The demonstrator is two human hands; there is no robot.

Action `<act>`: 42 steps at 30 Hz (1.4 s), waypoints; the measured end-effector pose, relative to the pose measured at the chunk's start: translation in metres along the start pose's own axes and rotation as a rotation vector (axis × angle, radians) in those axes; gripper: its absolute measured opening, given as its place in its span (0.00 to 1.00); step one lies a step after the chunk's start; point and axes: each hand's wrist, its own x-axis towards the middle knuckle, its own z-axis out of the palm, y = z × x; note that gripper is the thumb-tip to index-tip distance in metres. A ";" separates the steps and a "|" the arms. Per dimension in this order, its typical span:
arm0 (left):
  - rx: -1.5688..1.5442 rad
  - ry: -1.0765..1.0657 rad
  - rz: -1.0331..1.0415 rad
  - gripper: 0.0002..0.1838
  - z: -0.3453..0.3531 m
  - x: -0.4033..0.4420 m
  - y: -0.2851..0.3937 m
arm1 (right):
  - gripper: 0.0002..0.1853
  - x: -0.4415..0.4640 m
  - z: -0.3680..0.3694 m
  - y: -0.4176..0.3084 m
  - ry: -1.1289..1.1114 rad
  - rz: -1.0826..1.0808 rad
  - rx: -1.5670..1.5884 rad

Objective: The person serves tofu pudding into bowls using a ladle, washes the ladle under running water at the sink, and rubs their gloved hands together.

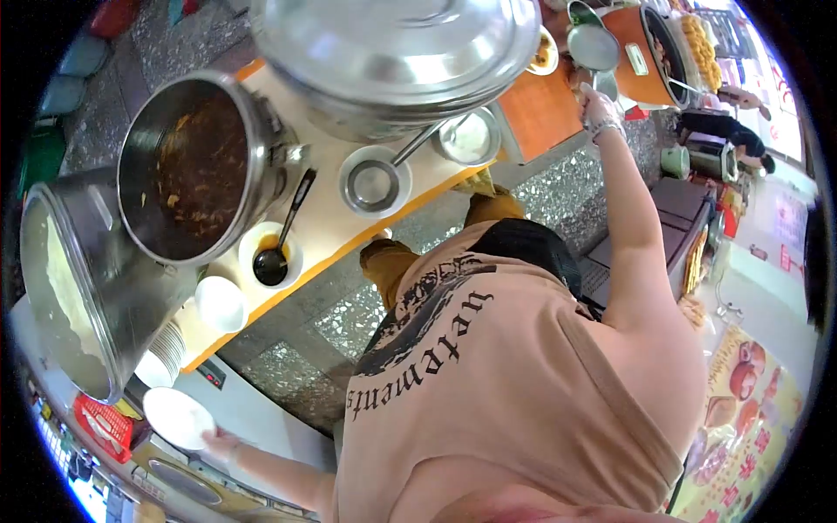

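At the lower left, my left hand (221,443) grips the rim of a white bowl (177,418), beside a stack of white bowls (161,356). My right hand (600,112), in a clear plastic glove, reaches out to the upper right. Its fingers are closed at the near end of a round metal scoop (594,47); the grip itself is partly hidden. Close by are an orange-sided pot (629,44) and a wooden board (540,113).
On the counter (318,235) stand a large lidded pot (397,52), a deep pot of brown stew (200,166), a bowl of dark sauce with a ladle (272,257) and a bowl holding a strainer (375,185). A steel container (70,288) is at the left edge.
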 end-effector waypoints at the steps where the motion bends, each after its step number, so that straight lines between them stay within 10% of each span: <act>1: -0.128 -0.063 -0.047 0.27 0.007 -0.044 -0.013 | 0.17 0.018 -0.008 0.004 -0.017 -0.018 -0.158; 10: -0.161 -0.514 -0.615 0.12 0.206 -0.492 -0.066 | 0.23 0.149 -0.044 0.038 -0.395 -0.213 -0.111; 15: -0.129 -0.999 -0.503 0.23 0.299 -0.631 -0.118 | 0.26 0.164 -0.037 0.056 -0.547 -0.286 -0.061; 17: -0.144 -0.798 -0.692 0.29 0.363 -0.698 -0.063 | 0.27 0.168 -0.030 0.066 -0.558 -0.292 -0.080; 22: -0.042 -1.168 -0.309 0.33 0.406 -0.741 -0.085 | 0.26 0.175 -0.019 0.078 -0.550 -0.317 -0.133; 25: -0.153 -1.018 -0.613 0.37 0.422 -0.760 -0.076 | 0.25 0.183 -0.016 0.079 -0.534 -0.319 -0.106; 42: -0.083 -0.982 -0.644 0.41 0.415 -0.756 -0.071 | 0.25 0.184 0.006 0.085 -0.575 -0.231 -0.142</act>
